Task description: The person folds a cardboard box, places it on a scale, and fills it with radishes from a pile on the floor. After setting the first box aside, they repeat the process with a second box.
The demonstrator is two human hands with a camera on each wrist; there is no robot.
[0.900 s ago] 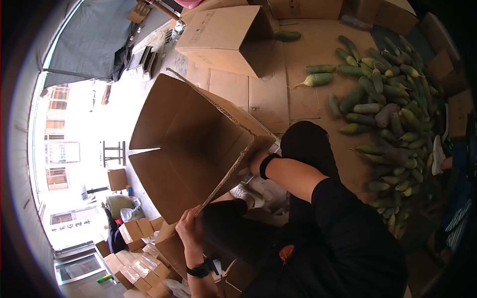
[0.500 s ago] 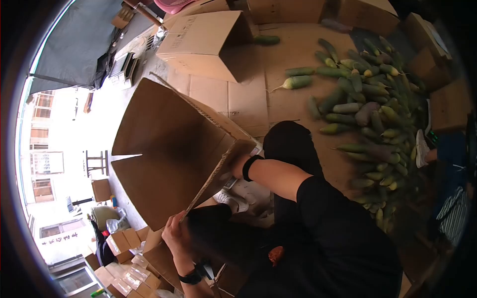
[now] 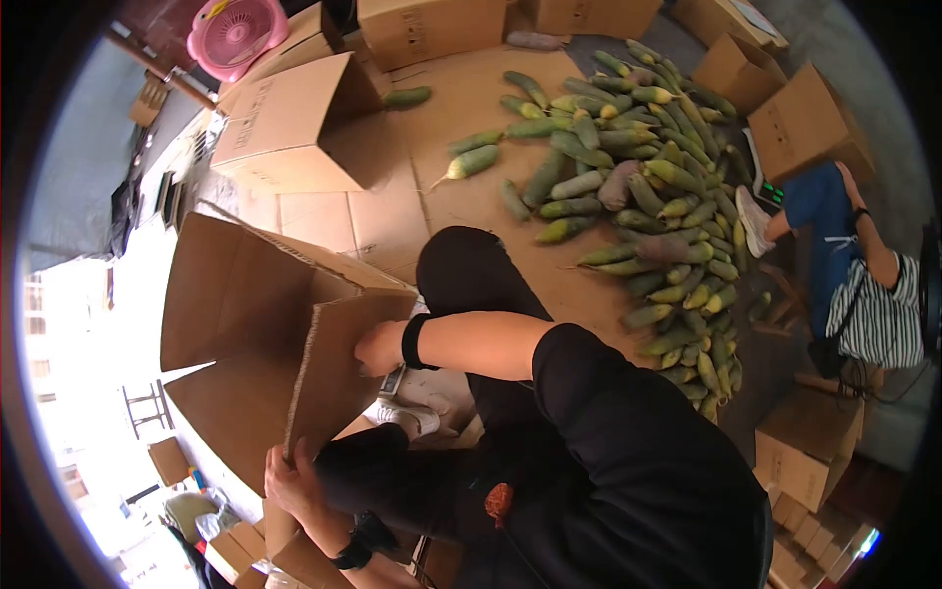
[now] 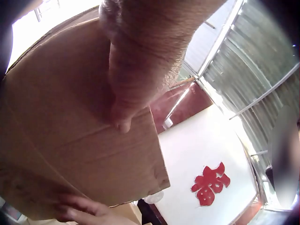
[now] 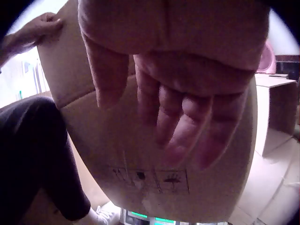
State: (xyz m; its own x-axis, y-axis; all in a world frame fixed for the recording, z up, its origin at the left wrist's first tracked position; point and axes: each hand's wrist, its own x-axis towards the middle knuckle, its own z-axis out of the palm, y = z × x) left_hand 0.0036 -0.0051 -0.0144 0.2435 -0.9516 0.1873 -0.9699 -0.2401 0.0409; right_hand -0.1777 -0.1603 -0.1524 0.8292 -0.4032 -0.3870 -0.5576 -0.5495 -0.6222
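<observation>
A large cardboard box [image 3: 245, 285] tilts in front of my legs, its open mouth facing left with the flaps spread. At the near edge, my left hand [image 3: 296, 481] pinches the rim of a flap [image 4: 84, 117], the thumb lying along the cardboard. My right hand [image 3: 381, 348] rests against the outside of the box. In the right wrist view its fingers [image 5: 187, 126] are extended and slightly bent over the wall, above printed handling symbols [image 5: 173, 180]. Green lit displays [image 5: 164, 220] show under the box's lower edge.
A big heap of green radishes [image 3: 677, 196] covers cardboard sheets to the right. Another open box [image 3: 285, 128] lies on its side beyond, near a pink fan [image 3: 235, 34]. A seated person in a striped shirt [image 3: 878, 314] is at the far right, beside more boxes [image 3: 810, 128].
The head view has swung right, bringing the seated person and pink fan into sight. The near flap has turned more upright. Both hands stay on the box.
</observation>
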